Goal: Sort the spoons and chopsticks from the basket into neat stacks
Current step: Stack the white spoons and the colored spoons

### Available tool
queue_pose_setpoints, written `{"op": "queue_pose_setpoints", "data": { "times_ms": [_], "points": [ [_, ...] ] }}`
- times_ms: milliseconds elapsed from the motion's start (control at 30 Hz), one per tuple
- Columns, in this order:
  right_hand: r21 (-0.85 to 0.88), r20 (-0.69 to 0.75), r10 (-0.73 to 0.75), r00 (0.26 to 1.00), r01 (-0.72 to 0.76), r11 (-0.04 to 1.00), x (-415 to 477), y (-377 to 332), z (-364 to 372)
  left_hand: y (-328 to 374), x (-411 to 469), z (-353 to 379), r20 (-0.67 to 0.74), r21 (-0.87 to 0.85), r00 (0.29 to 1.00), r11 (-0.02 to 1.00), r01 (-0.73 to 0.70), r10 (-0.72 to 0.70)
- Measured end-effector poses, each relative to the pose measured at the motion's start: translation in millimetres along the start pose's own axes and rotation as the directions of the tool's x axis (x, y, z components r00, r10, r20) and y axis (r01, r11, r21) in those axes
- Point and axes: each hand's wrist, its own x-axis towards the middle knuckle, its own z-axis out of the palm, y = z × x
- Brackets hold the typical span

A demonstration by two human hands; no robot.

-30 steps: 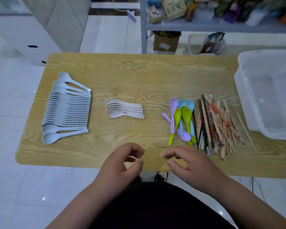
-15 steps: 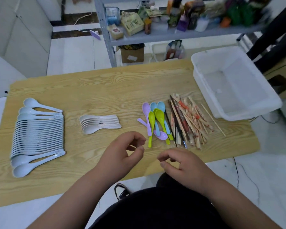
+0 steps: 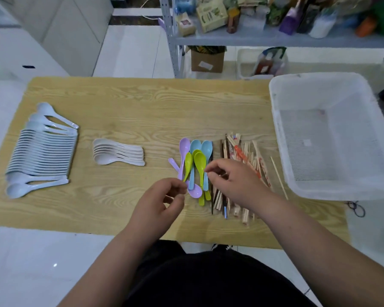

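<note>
Since the wooden table (image 3: 142,103) carries everything, read it as a clock face from your seat at 6 o'clock. The white basket (image 3: 282,151) sits at 3 o'clock with nothing showing inside it, so what's left, I judge, is tidying.

At 9 o'clock the pale blue spoons (image 3: 42,151) lie in a long overlapped row. The chopsticks (image 3: 238,151) are heaped loosely just right of centre. They are light, stiff wooden sticks, some in paper sleeves, so gather them as a bundle round the middle and tap the ends level.

Touching their 9 o'clock side are the coloured spoons (image 3: 195,165), crossed over one another. Expect smooth, light, rigid plastic that slides easily. Take each by the handle and nest bowl into bowl, like the white spoons (image 3: 118,154) between centre and 9 o'clock.

Your left hand (image 3: 157,202) hovers at the cluster's 7 o'clock, fingers loosely curled with thumb and forefinger apart, holding nothing. Your right hand (image 3: 233,180) is over the chopsticks, its thumb and forefinger drawn close above the spoon handles. Whether they pinch anything, I can't tell.

One thin stick (image 3: 278,176) lies apart toward the basket. Lift it by one end.
</note>
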Motion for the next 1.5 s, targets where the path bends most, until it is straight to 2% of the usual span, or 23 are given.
{"op": "queue_pose_setpoints", "data": {
  "times_ms": [167,433,600,733,833,900,1033,1200,1300,1367,1500],
  "points": [
    [-0.077,-0.047,0.103,0.994,-0.107,0.991,37,34,6,-20,21,5,0.006,0.025,0.992,0.992,0.125,-0.125],
    [-0.228,-0.112,0.244,0.963,-0.264,0.937,100,60,40,-77,127,17,0.075,0.238,0.968,0.947,0.217,-0.241],
    [-0.315,-0.118,0.339,0.933,-0.359,0.879,119,77,54,-103,177,36,0.166,0.42,0.971,0.903,0.087,-0.171],
    [-0.254,-0.178,0.377,0.909,-0.412,0.875,116,84,63,-109,192,42,0.254,0.536,0.963,0.842,-0.064,-0.089],
    [-0.14,-0.21,0.421,0.882,-0.453,0.88,111,82,65,-109,197,40,0.306,0.561,0.952,0.814,-0.153,-0.032],
    [-0.063,-0.239,0.427,0.872,-0.453,0.889,108,79,63,-105,197,36,0.314,0.533,0.949,0.831,-0.157,-0.022],
    [0.156,-0.273,0.425,0.863,-0.396,0.905,96,70,53,-91,185,18,0.293,0.375,0.955,0.925,-0.066,-0.051],
    [0.382,-0.257,0.388,0.885,-0.276,0.882,82,54,36,-66,151,-5,0.169,0.181,0.977,0.979,0.097,-0.128],
    [0.424,-0.199,0.303,0.932,-0.196,0.884,74,41,26,-41,130,-11,0.038,0.023,0.975,0.976,0.216,-0.217],
    [0.405,-0.156,0.231,0.96,-0.152,0.902,67,27,21,-26,116,-11,-0.028,-0.063,0.969,0.968,0.244,-0.246],
    [0.405,-0.04,0.146,0.989,-0.117,0.907,51,3,20,-5,88,-7,-0.004,-0.219,0.963,0.94,0.263,-0.27]
  ]
}}
